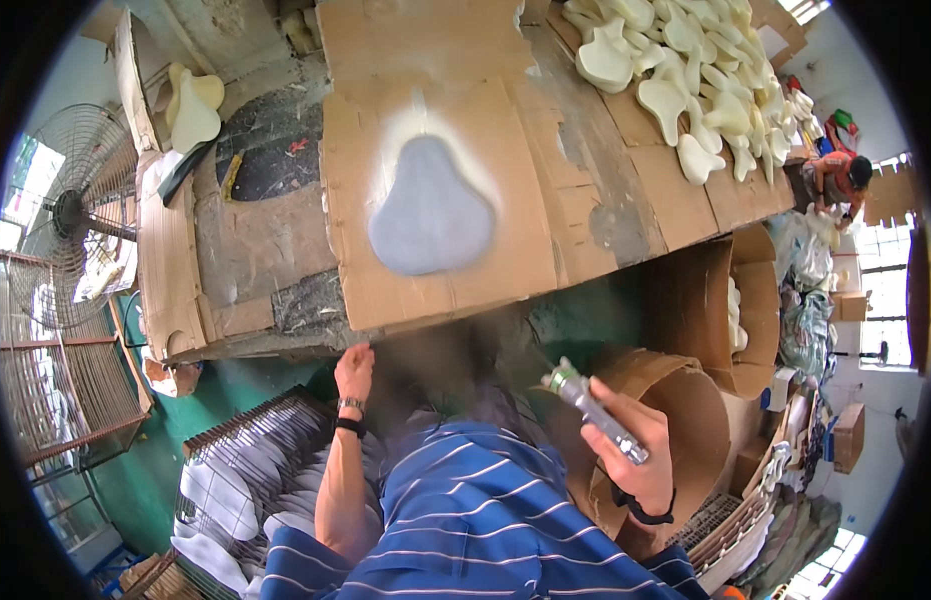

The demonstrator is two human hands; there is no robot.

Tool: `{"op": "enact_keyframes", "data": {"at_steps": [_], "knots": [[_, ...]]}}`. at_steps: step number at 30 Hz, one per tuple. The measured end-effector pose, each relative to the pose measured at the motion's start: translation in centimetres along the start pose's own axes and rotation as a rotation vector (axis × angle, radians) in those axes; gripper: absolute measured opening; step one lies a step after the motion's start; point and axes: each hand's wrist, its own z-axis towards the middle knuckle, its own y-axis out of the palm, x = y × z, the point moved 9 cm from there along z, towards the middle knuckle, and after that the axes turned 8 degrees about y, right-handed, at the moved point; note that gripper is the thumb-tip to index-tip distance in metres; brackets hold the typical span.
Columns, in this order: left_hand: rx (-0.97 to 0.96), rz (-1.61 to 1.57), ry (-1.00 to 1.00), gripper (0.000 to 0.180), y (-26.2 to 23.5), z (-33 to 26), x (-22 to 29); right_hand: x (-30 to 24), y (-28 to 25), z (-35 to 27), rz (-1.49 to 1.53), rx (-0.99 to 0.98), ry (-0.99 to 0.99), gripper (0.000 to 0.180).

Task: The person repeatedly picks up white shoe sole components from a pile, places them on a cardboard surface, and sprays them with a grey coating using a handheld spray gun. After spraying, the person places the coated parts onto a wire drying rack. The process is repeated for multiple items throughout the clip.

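Far left: a wire-guarded floor fan point(70, 215) stood beside the bench point(235, 250).

Lower left: a wire rack point(250, 470) held grey pear-shaped pieces, seemingly already coated.

Left hand point(354, 368): rested with fingers loosely curled at the front edge of the cardboard sheet point(425, 180), gripping nothing that could be made out.

Centre: one pear-shaped piece point(431, 212) lay flat on the cardboard, evenly grey, ringed by a pale halo of overspray. Its upper face looked fully covered.

Right hand point(635, 440): clamped round a metal spray gun point(593, 408), nozzle angled up toward the bench, held well short of the piece; a faint haze hung between them.

Upper right: a heap of cream uncoated pieces point(705, 75) covered the far end of the bench, judged as the bulk of the work left.

Right: open cardboard boxes point(730, 310) held more pieces; another person point(840, 180) worked beyond.
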Motion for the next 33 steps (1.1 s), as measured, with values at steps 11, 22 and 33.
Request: {"op": "enact_keyframes", "data": {"at_steps": [11,22,33], "knots": [[0.228,0.549,0.314,0.026,7.7,14.7,14.6,0.7,-3.5,2.4,-0.031,0.112,-0.064,0.050],[0.275,0.711,0.260,0.014,7.3,16.2,16.4,6.1,-2.3,13.9,0.036,-0.026,-0.098,0.043],[0.253,-1.338,-0.367,0.017,11.5,16.0,15.7,25.9,13.8,25.1,-0.628,-0.370,0.089,0.030]]}}
